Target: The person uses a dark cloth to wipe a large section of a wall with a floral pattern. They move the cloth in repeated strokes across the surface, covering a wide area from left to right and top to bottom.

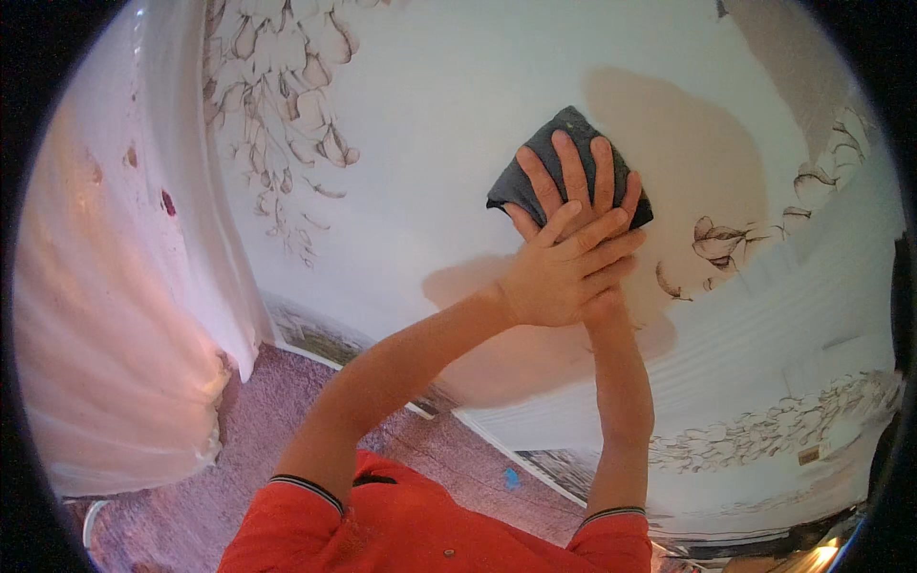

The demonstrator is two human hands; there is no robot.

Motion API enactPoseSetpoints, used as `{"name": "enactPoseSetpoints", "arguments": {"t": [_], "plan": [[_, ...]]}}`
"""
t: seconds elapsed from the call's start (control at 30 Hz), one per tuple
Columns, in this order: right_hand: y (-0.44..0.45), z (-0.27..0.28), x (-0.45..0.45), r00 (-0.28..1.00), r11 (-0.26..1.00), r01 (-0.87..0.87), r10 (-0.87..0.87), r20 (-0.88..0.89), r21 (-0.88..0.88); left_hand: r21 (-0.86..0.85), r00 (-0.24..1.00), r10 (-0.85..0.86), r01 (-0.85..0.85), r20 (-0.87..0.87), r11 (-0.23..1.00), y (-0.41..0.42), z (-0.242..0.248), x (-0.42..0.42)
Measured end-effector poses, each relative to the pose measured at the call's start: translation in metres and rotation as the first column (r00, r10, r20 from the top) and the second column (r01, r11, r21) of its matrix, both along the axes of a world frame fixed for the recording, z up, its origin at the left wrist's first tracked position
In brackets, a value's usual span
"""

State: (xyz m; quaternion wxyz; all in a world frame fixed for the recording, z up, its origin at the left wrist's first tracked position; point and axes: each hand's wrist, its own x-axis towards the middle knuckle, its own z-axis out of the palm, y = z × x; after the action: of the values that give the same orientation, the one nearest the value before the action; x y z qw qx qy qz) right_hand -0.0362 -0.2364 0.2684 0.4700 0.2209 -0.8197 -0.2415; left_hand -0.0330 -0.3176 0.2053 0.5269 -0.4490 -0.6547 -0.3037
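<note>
A dark grey cloth (510, 185) lies flat against a white wall covering with brown floral drawings (430, 143). My right hand (577, 179) presses on it, palm towards the wall and fingers spread, holding it there. Across the back and wrist of my right hand rests my left hand (566, 268), its fingers pointing right; it touches no cloth that I can see. The cloth's lower edge is partly hidden under both hands. Shadows of the arms and hands fall on the wall around them.
A pale, sheer curtain (122, 322) hangs at the left. Below is a purple-pink carpet (286, 430) with a small blue scrap (511, 478) near the white baseboard (516, 458). A small beige plate (809, 455) sits on the wall at lower right.
</note>
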Motion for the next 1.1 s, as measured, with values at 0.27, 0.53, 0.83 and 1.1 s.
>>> {"name": "enactPoseSetpoints", "arguments": {"t": [0.27,0.53,0.83,1.1], "plan": [[-0.021,-0.067,-0.004,0.969,0.937,0.244,-0.242,-0.041,0.25,-0.024,0.991,0.092,-0.09,0.093,0.996,-0.018,-0.085,-0.006],[0.015,-0.103,0.011,0.973,0.911,0.232,-0.21,-0.099,0.34,-0.051,0.991,0.06,-0.054,0.117,0.997,0.012,-0.104,0.016],[-0.041,-0.124,-0.02,1.0,0.997,0.016,-0.015,-0.007,0.071,-0.033,0.994,0.106,-0.105,0.033,0.994,-0.037,-0.12,-0.016],[-0.028,-0.15,0.003,0.92,0.768,0.383,-0.267,-0.286,0.513,0.051,0.988,0.071,-0.079,0.139,0.996,-0.021,-0.17,0.001]]}}
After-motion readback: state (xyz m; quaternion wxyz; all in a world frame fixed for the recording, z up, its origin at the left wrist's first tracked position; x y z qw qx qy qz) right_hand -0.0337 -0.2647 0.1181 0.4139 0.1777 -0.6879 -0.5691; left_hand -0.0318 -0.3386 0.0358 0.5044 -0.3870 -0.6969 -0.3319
